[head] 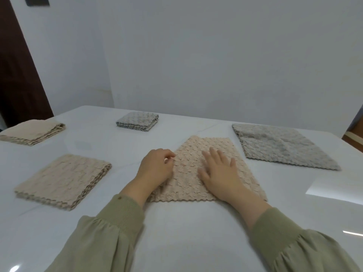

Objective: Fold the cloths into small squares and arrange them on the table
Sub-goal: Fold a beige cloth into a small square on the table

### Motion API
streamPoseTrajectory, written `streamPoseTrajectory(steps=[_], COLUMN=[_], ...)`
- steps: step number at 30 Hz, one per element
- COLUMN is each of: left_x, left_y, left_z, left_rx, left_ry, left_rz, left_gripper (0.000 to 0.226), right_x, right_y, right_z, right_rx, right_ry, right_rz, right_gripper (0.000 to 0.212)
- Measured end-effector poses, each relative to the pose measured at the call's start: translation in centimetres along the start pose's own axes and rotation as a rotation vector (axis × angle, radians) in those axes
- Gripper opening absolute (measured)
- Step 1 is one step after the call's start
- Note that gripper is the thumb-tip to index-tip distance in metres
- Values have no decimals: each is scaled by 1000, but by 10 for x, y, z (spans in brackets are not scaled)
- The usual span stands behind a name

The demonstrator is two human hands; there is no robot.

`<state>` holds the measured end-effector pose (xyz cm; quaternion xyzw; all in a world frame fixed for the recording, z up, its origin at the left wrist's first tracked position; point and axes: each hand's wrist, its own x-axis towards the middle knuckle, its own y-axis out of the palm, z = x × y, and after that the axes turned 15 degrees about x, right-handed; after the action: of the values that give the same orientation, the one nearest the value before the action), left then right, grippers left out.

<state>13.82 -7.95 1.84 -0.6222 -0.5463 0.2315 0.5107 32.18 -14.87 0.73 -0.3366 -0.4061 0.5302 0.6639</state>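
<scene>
A beige textured cloth (196, 154) lies flat in the middle of the white table (176, 232), folded to a rectangle. My right hand (220, 173) rests flat on it with fingers spread. My left hand (155, 167) sits at the cloth's left edge, fingers curled and pinching that edge. A folded beige cloth (62, 180) lies to the left. Another folded beige cloth (32, 132) sits at the far left. A small folded grey square (137, 121) is at the back. A larger grey cloth (282, 146) lies flat at the right.
A white wall stands behind the table. A dark brown door or panel (17, 75) fills the left side. The table's far right corner (349, 142) ends near a dark gap. Bright reflections show on the glossy tabletop at right.
</scene>
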Motion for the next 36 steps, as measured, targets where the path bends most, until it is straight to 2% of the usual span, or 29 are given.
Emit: streamPoseTrajectory(steps=[2,5,9,11,13,16,18,20,22,23,26,29,31,33,36], left_x=[5,7,7,8,6,1,-2,-7,-15,-20,-28,-29,-28,-24,-14], left_y=[8,12,14,14,13,13,12,11,9,8,-2,-9,-9,-6,2], left_z=[8,4,-1,-2,-5,-13,-18,-24,-31,-34,-39,-40,-41,-40,-30], left_rx=[96,191,198,186,174,65,100,174,190,161,-40,-181,-247,-304,-161], left_ry=[-41,-100,-134,-135,-121,-37,130,383,550,568,452,365,264,139,10], left_rz=[46,86,72,90,113,82,25,14,75,113,243,284,247,168,47], left_gripper=[32,43,44,40,31,4,11,17,15,12,26,24,16,14,15], right_x=[4,3,-11,-16,-17,-14,-10,-6,-5,-5,-6,-5,-4,-3,-3], right_y=[8,5,-11,-20,-24,-18,-15,-14,-15,-15,-19,-15,-9,-8,-9], right_z=[-1,-1,5,11,13,4,-7,-17,-26,-29,-27,-22,-23,-25,-27], right_rx=[-75,-94,-132,-130,7,113,161,247,293,320,375,198,41,-12,-30], right_ry=[59,87,57,-26,-75,-141,-153,-121,-83,-61,-72,-158,-128,-81,-72], right_rz=[168,196,202,81,-64,-297,-457,-593,-634,-614,-467,-266,-89,21,124], right_gripper=[61,62,55,44,47,44,34,27,30,34,56,68,59,51,53])
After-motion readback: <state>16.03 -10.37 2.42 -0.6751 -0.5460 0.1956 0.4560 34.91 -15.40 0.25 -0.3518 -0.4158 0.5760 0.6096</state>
